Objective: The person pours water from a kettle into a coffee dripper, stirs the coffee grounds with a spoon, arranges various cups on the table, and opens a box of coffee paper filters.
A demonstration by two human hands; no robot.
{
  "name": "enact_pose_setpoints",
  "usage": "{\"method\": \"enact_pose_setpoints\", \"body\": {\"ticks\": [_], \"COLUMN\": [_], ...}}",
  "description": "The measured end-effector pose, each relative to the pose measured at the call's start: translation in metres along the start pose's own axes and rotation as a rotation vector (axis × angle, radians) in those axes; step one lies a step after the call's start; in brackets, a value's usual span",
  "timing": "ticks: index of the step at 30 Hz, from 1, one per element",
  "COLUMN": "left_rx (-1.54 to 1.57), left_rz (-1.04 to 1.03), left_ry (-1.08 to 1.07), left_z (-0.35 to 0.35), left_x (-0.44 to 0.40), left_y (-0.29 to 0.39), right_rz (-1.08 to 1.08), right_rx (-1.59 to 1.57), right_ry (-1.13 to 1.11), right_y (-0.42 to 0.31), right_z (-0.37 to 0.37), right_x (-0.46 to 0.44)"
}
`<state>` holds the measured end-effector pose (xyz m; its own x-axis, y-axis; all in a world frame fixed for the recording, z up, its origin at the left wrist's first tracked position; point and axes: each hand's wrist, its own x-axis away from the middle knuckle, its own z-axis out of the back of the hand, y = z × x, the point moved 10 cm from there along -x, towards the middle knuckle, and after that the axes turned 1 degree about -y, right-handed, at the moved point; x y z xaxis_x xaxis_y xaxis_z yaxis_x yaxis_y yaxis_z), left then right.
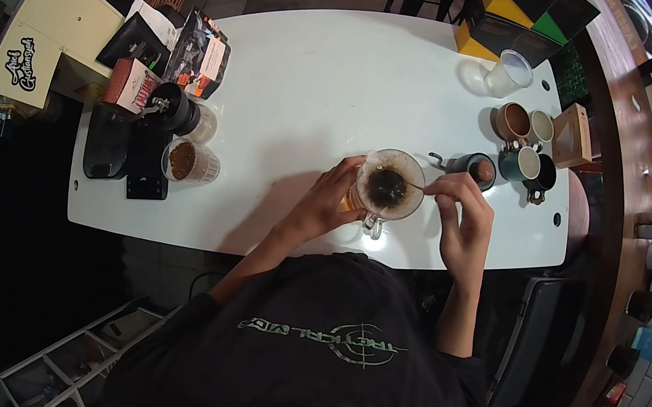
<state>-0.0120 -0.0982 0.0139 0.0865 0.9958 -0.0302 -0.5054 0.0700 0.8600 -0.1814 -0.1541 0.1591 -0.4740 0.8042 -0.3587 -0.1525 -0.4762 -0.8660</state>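
One dripper (413, 172): clear, paper-lined by its look, with dark grounds (386, 188) in its middle; it stands toward the near edge of the white table (308, 105), directly in front of the person.
Handles (372, 227): turned toward the person; amber shows low by the left fingers, perhaps from a vessel underneath, though the view from above does not settle that.
Left hand (325, 200): curled round the left side of the glass, bracing it.
Right hand (469, 215): thumb and fingers pinched narrow on a thin stirrer (417, 186), just right of the rim.
Stirrer: crosses the right rim and points inward; whether its tip touches the grounds, I cannot tell.
Stirring: the likely step in hand, judging by the pinch on one side and the brace on the other.
Further stroke: would call for a loose wrist, a light touch that spares the paper, and a steady left side so that nothing tips.
Kettle (461, 172): just beyond the right fingers, spout to the left; close enough to be knocked by a wide sweep.
Cups (520, 163): grouped farther right, past the kettle.
Tumbler (206, 168): well apart on the left, brown grounds inside.
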Motion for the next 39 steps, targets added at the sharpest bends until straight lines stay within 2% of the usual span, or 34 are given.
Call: {"method": "enact_pose_setpoints", "body": {"ticks": [5, 9, 15, 18, 24, 31, 37, 39], "left_rx": [0.020, 0.009, -0.002, -0.046, -0.075, -0.098, -0.102, -0.110], "left_rz": [-0.055, -0.008, -0.035, -0.034, -0.027, -0.073, -0.104, -0.070], "left_ry": [-0.007, -0.004, -0.017, -0.008, -0.016, -0.003, 0.018, 0.005], "left_z": [0.000, 0.001, -0.001, -0.004, -0.005, -0.006, -0.003, 0.000], "left_x": [-0.001, 0.000, -0.001, -0.001, 0.000, 0.001, 0.001, 0.002], "left_y": [0.005, 0.006, 0.002, -0.003, -0.007, -0.009, -0.001, 0.008], "right_rz": [0.092, 0.103, 0.044, 0.016, 0.086, 0.115, 0.059, -0.054], "right_rx": [0.112, 0.146, 0.088, 0.112, 0.171, 0.275, 0.177, 0.098], "right_ry": [-0.085, -0.090, -0.049, -0.109, -0.012, -0.024, -0.019, 0.070], "right_y": [-0.024, -0.029, -0.015, -0.008, -0.021, -0.018, -0.013, 0.000], "right_z": [-0.009, -0.009, -0.011, -0.022, -0.012, -0.019, -0.015, -0.005], "right_x": [0.001, 0.000, 0.000, 0.001, 0.000, 0.007, 0.010, 0.009]}}
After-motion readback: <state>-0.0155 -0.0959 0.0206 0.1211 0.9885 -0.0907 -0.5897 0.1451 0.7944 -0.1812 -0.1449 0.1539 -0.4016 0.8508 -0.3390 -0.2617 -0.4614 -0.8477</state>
